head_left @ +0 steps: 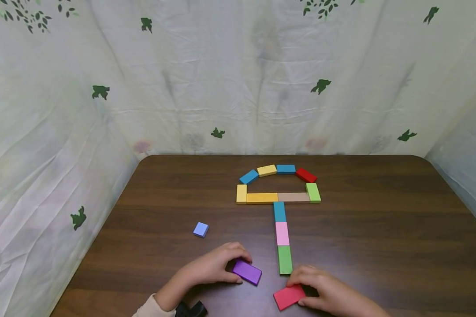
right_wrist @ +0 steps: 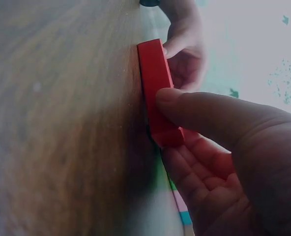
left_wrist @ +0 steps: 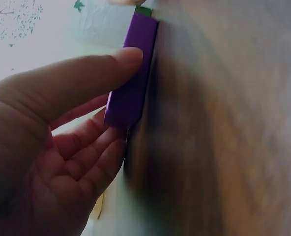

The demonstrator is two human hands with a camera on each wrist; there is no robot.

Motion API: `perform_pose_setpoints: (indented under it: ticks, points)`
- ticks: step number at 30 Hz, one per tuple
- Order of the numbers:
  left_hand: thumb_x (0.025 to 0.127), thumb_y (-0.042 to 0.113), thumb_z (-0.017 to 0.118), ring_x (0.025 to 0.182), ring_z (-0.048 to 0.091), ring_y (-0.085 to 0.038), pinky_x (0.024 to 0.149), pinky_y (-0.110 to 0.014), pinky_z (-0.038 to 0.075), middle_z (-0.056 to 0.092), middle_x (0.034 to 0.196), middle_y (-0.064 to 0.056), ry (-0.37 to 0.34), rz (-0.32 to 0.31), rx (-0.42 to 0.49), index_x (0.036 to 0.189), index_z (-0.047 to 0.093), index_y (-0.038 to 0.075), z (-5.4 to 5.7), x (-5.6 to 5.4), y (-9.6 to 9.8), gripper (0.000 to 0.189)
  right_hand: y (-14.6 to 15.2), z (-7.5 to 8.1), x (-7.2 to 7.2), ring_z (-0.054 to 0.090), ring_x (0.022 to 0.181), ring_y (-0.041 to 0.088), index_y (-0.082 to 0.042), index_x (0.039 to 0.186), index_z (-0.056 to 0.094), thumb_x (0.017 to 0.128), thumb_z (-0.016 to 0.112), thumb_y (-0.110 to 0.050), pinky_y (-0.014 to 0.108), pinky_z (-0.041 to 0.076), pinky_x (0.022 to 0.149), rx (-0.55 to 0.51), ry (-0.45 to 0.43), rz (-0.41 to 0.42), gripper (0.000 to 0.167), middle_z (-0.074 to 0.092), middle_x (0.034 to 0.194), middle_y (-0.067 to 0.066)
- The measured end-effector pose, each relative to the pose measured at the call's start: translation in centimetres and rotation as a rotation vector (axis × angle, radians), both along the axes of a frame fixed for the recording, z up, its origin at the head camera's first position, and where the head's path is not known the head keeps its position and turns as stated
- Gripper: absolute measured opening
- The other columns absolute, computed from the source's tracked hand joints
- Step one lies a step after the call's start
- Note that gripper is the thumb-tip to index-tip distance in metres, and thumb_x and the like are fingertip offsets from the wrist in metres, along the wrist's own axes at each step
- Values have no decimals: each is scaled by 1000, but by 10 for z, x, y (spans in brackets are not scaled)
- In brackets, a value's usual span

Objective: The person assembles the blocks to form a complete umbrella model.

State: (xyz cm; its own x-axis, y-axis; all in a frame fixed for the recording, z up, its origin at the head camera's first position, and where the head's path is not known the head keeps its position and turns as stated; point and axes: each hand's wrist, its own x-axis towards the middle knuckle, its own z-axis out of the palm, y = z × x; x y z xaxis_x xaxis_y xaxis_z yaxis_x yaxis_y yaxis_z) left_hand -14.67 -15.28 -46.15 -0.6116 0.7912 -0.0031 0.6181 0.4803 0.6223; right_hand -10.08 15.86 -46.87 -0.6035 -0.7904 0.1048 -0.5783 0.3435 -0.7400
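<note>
My left hand (head_left: 218,263) pinches a purple block (head_left: 247,272) between thumb and fingers, low over the table to the left of the column of blocks. The thumb lies on the block's side in the left wrist view. Farther right, my right hand (head_left: 321,288) grips a red block (head_left: 288,297) by its right end, just below the green block (head_left: 284,260) at the column's near end. Above that green block, a pink block (head_left: 282,233) and a blue block (head_left: 279,211) continue the column. Both held blocks are tilted relative to it.
The column meets a row of a yellow block (head_left: 262,198) and a tan block (head_left: 293,198). Several coloured blocks, including a red one (head_left: 306,175), arch above this row. A lone light-blue block (head_left: 200,229) lies left on the brown table (head_left: 381,220). A patterned curtain (head_left: 238,88) hangs behind.
</note>
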Motion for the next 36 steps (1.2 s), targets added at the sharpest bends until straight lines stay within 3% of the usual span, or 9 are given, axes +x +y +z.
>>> perform_pose_setpoints:
  ticks: [8, 13, 24, 36]
  points:
    - [77, 24, 72, 100, 46, -5, 87, -24, 38, 51, 105, 12, -34, 15, 0, 104, 59, 21, 0, -3, -5, 30, -1, -4, 1, 48, 97, 7, -22, 110, 59, 85, 63, -24, 23, 44, 80, -78, 26, -15, 26, 49, 108, -11]
    - [78, 24, 71, 99, 46, -5, 86, -24, 38, 51, 104, 13, -21, 18, 4, 103, 59, 22, -1, -3, -5, 27, -2, -6, 2, 49, 94, 6, -19, 109, 57, 83, 66, -22, 21, 45, 77, -105, 66, -57, 27, 48, 107, -10]
    - [80, 26, 68, 98, 46, -4, 85, -24, 39, 51, 103, 14, -18, 19, 6, 105, 60, 24, -2, -1, -3, 26, -6, -11, 4, 49, 85, 4, -21, 103, 60, 81, 68, -26, 20, 46, 70, -105, 47, -141, 24, 47, 100, -11]
    - [83, 28, 66, 97, 46, -5, 84, -25, 40, 50, 101, 14, -1, 42, 4, 106, 60, 24, -3, 3, 3, 25, -9, -17, 3, 50, 79, 3, -15, 105, 60, 79, 70, -20, 19, 46, 67, -189, 115, -164, 28, 48, 97, -10]
